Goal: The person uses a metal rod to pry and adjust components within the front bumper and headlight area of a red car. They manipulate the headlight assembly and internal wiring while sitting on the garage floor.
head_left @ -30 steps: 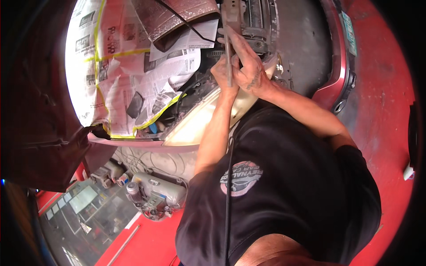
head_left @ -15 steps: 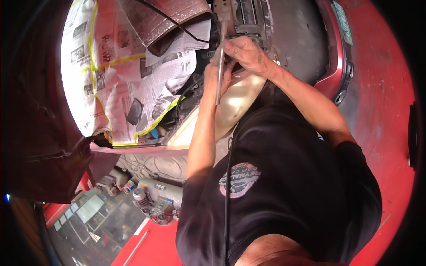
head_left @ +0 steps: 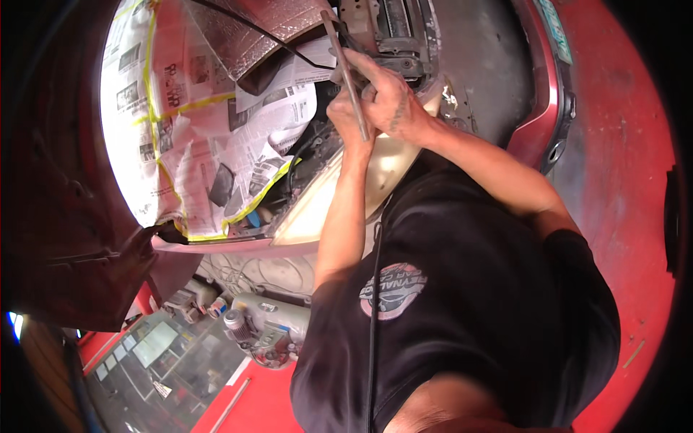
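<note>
left of the bar (head_left: 347,76), printed newspaper (head_left: 211,133); below, lettered round logo (head_left: 397,291)

Black short-sleeved shirt with a round chest emblem, and bare forearms and hands.
The shirt (head_left: 491,310) is dark, plain, loose cloth with soft folds and a faint sheen, its curved neckline showing at the lower edge. The right sleeve (head_left: 577,267) and left sleeve (head_left: 325,307) both stop around the elbow. The emblem (head_left: 397,292) is a printed disc in red, white and dark tones with pale lettering, upside down in this view. A thin black cord (head_left: 372,353) runs lengthwise over the front, crossing it. The right hand (head_left: 397,108) bears dark marks near the wrist, ink or grime; the left hand (head_left: 350,119) is partly covered.
</note>
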`<action>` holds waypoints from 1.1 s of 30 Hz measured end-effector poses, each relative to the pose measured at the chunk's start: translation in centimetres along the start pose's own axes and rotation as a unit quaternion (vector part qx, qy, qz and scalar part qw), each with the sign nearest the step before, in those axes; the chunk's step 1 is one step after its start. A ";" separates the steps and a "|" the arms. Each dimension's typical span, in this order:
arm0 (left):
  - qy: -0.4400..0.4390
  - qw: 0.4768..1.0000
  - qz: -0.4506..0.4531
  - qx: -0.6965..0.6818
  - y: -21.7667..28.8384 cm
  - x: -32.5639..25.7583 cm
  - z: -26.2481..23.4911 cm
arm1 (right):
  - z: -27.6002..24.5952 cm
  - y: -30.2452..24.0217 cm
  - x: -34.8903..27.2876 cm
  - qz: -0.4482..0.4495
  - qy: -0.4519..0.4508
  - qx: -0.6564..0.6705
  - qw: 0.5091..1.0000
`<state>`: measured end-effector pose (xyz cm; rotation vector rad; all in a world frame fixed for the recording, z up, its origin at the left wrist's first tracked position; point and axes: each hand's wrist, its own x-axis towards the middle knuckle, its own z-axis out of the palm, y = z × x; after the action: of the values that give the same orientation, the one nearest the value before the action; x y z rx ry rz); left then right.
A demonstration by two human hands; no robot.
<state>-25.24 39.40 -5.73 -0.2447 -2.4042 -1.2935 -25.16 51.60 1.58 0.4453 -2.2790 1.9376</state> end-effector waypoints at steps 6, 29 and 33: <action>-0.173 0.980 0.095 0.016 -3.5 0.3 -2.5 | 0.0 1.8 1.0 -0.023 -0.112 0.141 0.983; -0.137 0.991 0.012 -0.001 0.6 1.3 -2.5 | -2.1 0.1 5.1 0.087 -0.188 0.162 0.965; -0.133 0.991 -0.021 0.009 -1.2 0.8 -2.4 | 0.0 2.1 5.0 0.045 -0.096 0.153 0.982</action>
<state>-25.77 36.77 -5.08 -0.3867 -2.6541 -1.3307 -30.55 51.19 0.99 0.5945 -2.1443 2.4017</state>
